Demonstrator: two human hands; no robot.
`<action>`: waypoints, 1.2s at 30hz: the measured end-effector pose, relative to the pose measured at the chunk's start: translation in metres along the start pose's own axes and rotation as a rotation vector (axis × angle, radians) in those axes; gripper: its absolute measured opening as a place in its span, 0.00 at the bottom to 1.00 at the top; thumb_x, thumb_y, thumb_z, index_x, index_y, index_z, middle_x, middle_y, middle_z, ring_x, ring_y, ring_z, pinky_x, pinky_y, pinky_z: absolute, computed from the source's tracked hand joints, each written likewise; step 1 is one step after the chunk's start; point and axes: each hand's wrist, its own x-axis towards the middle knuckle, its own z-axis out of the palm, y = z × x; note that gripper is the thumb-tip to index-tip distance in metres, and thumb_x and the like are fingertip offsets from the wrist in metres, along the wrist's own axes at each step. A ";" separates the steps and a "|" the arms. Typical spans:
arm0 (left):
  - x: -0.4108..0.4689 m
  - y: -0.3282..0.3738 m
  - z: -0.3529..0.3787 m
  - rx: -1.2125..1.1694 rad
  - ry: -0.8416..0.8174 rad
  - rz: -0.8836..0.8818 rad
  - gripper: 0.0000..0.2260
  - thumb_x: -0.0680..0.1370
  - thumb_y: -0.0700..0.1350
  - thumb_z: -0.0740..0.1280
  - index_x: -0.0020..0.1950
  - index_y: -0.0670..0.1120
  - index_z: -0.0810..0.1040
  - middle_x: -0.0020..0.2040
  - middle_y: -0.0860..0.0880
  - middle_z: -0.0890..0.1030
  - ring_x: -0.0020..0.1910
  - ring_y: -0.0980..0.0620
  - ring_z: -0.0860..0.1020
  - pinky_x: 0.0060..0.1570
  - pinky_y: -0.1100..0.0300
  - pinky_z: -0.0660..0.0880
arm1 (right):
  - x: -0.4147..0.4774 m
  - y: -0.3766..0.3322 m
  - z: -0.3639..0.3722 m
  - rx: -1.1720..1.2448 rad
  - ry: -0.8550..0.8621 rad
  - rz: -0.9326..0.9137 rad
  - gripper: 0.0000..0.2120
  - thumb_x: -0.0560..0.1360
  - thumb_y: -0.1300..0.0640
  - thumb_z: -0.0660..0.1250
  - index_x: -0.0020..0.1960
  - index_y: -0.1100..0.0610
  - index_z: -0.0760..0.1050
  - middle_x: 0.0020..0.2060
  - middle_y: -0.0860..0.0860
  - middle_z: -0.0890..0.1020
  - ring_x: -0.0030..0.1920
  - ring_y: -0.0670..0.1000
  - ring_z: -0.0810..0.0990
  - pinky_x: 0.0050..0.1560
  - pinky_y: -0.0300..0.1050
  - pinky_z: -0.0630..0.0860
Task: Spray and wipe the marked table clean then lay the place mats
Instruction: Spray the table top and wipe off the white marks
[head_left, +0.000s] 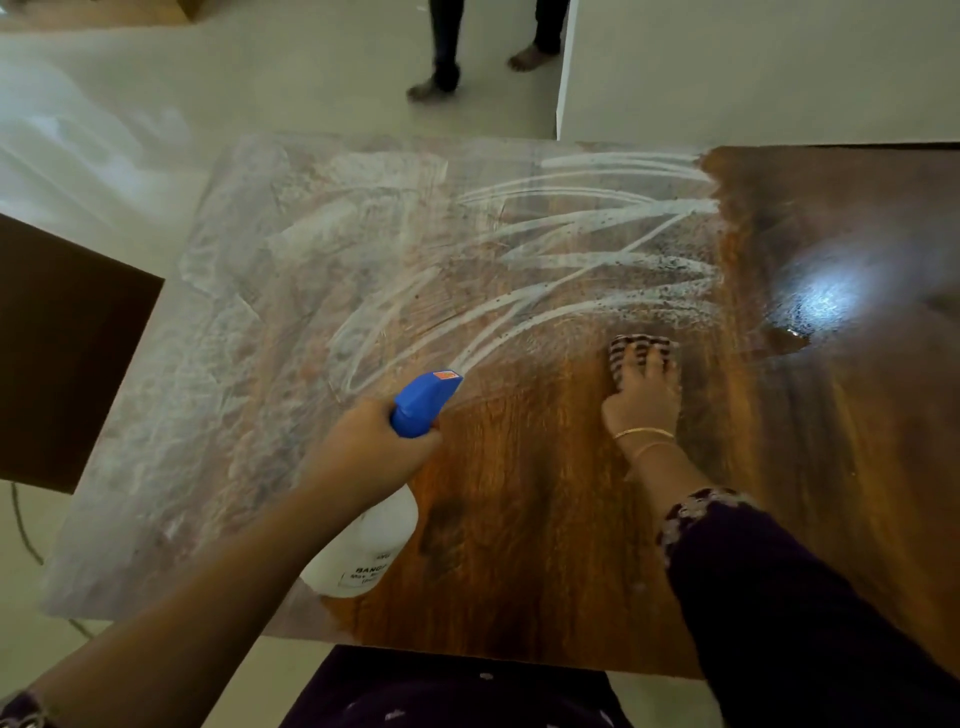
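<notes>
A brown wooden table (545, 545) fills the view. White chalky scribbles (571, 249) and a white smeared film cover its left and middle parts; the right and near parts look wet and dark. My left hand (374, 447) grips a spray bottle (374, 540) with a white body and a blue trigger head, its nozzle pointing toward the marks. My right hand (644, 395) presses flat on a striped cloth (631, 347) at the lower edge of the scribbles. No place mats are in view.
A dark brown chair or board (67, 353) stands off the table's left edge. A person's bare feet and dark trousers (447, 62) are on the pale floor beyond the table. A white wall corner (675, 78) rises at the far right. A light glare (826, 296) shines on the wet wood.
</notes>
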 end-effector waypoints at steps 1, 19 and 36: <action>0.000 0.003 0.002 -0.007 -0.008 0.007 0.09 0.72 0.47 0.68 0.46 0.41 0.77 0.40 0.37 0.82 0.35 0.42 0.81 0.41 0.49 0.79 | -0.007 -0.015 0.009 -0.022 0.038 -0.076 0.34 0.73 0.62 0.58 0.77 0.55 0.52 0.77 0.58 0.49 0.76 0.62 0.44 0.74 0.61 0.48; 0.030 0.006 0.023 -0.025 -0.144 0.034 0.09 0.73 0.46 0.68 0.35 0.48 0.70 0.31 0.46 0.75 0.29 0.51 0.73 0.35 0.57 0.73 | 0.018 -0.008 -0.012 0.018 -0.064 0.036 0.34 0.75 0.62 0.58 0.78 0.54 0.48 0.77 0.56 0.46 0.76 0.61 0.44 0.75 0.59 0.46; 0.055 0.011 -0.002 -0.112 0.094 0.063 0.12 0.74 0.49 0.67 0.35 0.46 0.70 0.38 0.36 0.82 0.28 0.49 0.72 0.31 0.60 0.67 | -0.019 -0.075 0.016 0.011 -0.052 0.019 0.35 0.74 0.61 0.57 0.78 0.53 0.47 0.77 0.56 0.46 0.76 0.61 0.43 0.74 0.59 0.44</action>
